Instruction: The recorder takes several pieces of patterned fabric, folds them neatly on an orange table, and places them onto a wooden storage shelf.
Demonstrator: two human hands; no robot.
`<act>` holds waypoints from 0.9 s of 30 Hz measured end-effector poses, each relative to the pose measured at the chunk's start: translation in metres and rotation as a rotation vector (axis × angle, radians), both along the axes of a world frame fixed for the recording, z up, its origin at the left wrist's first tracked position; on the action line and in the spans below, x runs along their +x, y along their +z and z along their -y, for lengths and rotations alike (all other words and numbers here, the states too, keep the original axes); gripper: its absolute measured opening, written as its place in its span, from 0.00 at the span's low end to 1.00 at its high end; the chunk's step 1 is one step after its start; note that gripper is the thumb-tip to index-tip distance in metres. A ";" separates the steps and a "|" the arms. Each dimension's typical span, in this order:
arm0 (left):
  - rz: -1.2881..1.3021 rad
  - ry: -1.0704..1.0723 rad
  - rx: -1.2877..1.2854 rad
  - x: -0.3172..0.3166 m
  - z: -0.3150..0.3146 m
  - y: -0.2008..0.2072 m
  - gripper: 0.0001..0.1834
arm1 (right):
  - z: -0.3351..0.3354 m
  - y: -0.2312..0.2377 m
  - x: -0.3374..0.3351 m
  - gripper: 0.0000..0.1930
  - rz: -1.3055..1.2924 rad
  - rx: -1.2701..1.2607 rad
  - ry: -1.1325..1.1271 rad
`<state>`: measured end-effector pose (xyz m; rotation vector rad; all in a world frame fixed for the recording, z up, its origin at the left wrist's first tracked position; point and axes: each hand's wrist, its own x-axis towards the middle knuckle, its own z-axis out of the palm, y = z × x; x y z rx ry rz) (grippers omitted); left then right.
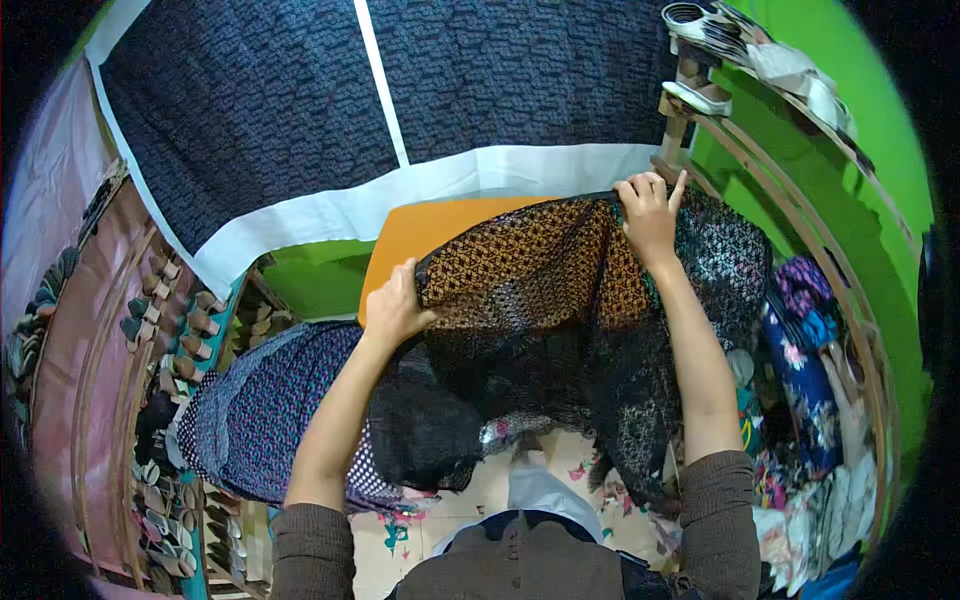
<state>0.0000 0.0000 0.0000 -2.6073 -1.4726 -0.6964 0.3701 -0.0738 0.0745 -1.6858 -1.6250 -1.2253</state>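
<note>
A piece of black openwork lace fabric (530, 260) hangs spread out in front of me, and its mesh lets an orange panel (405, 235) behind it show through. My left hand (397, 303) is closed on the fabric's upper left edge. Farther right and a little higher, my right hand (650, 213) pinches the upper edge, thumb and fingers around it, with one finger raised. Between the hands the edge runs in a shallow arc. Below, the cloth falls in dark folds toward my lap, and its right part drapes past my right forearm.
On the left lies a dark patterned cloth (270, 410) beside racks of shoes (165, 520). At right is a heap of folded fabrics (800, 370) by a wooden rail (800, 215). A dark curtain with white borders (250, 100) hangs ahead. Colored scraps (395, 535) litter the tiled floor.
</note>
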 end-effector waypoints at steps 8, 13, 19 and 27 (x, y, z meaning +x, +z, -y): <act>-0.300 0.304 0.128 0.008 -0.162 0.048 0.08 | -0.151 0.022 0.071 0.14 -0.150 -0.030 0.058; -0.391 0.388 0.169 0.026 -0.212 0.052 0.09 | -0.210 0.015 0.084 0.14 -0.191 -0.014 0.067; -0.342 0.343 0.351 0.060 -0.288 0.052 0.08 | -0.279 0.015 0.104 0.12 -0.302 -0.046 -0.053; -0.348 0.341 0.281 0.093 -0.391 0.024 0.11 | -0.361 -0.013 0.126 0.11 -0.496 -0.038 -0.104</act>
